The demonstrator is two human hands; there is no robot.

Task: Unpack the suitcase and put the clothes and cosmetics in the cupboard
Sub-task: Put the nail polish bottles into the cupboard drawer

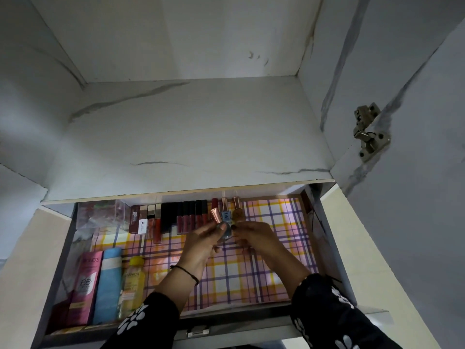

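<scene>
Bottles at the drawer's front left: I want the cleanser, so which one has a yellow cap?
The clear yellowish bottle, rightmost of the three; the pink tube and the blue bottle lie to its left.

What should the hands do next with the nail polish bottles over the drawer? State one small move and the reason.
Probably set the blue bottle down right of the lipstick row: both hands, left hand and right hand, hold bottles there, and the checked liner is bare.
</scene>
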